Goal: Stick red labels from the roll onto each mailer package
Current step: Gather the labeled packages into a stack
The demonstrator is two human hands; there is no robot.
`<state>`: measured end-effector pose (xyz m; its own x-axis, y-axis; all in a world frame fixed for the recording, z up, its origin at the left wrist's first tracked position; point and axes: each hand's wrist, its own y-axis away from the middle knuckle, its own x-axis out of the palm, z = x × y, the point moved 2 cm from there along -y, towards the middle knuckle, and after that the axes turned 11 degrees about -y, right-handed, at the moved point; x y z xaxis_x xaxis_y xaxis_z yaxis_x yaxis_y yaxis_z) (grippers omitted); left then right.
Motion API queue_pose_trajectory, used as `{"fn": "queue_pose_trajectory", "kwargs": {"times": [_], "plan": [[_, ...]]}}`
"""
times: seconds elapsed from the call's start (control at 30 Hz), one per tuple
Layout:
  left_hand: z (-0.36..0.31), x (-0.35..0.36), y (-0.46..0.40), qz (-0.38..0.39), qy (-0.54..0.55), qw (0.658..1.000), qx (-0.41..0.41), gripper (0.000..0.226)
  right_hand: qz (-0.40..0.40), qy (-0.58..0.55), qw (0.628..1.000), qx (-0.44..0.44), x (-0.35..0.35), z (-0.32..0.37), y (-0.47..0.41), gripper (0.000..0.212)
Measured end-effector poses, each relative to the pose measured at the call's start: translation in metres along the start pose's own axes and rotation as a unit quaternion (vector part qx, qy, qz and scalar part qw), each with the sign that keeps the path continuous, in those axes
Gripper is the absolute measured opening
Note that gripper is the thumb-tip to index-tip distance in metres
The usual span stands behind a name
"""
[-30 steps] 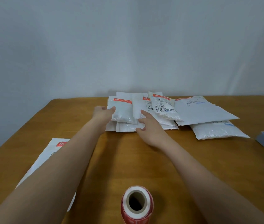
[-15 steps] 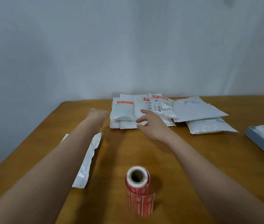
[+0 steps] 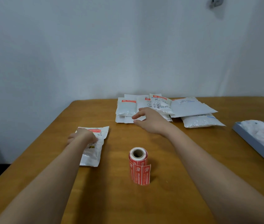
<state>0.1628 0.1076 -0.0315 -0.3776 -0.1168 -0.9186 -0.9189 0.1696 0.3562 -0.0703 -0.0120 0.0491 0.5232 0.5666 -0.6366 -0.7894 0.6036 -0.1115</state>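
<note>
A roll of red labels (image 3: 138, 165) stands upright on the wooden table (image 3: 168, 183), near the middle, with a loose strip hanging at its front. A single white mailer (image 3: 95, 151) with a red label at its top lies left of the roll. My left hand (image 3: 83, 136) lies over its upper left part, fingers curled onto it and blurred. A pile of white mailers (image 3: 191, 107) sits at the far edge, several showing red labels. My right hand (image 3: 150, 121) hovers at the pile's front edge, fingers relaxed and spread, holding nothing.
A grey-blue tray (image 3: 250, 143) holding white and red material sits at the right edge of the table. A pale wall stands right behind the pile. The table's left edge drops off to a dark floor.
My left hand has pulled back from the pile to the single mailer at the left, which now lies flat. My right hand has lifted slightly off the pile. The view has shifted left.
</note>
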Motion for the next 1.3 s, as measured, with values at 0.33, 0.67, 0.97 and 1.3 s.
{"fn": "queue_pose_trajectory", "kwargs": {"times": [0.33, 0.67, 0.97, 1.3], "plan": [[0.011, -0.013, 0.032, -0.089, -0.001, 0.996, -0.032, 0.061, 0.006, -0.012, 1.0, 0.017, -0.02, 0.001, 0.039, 0.029], [0.006, -0.071, 0.091, -0.242, 0.201, 0.945, 0.091, 0.037, -0.023, -0.011, 1.0, 0.005, -0.044, -0.004, 0.064, 0.028], [-0.053, -0.101, 0.166, -0.237, 0.417, 0.847, 0.23, 0.033, -0.079, -0.15, 0.985, 0.018, -0.063, -0.011, 0.08, 0.027], [-0.12, -0.057, 0.206, -0.003, 0.505, 0.815, 0.285, 0.023, -0.201, -0.251, 0.947, 0.02, -0.09, -0.048, 0.1, 0.015]]}}
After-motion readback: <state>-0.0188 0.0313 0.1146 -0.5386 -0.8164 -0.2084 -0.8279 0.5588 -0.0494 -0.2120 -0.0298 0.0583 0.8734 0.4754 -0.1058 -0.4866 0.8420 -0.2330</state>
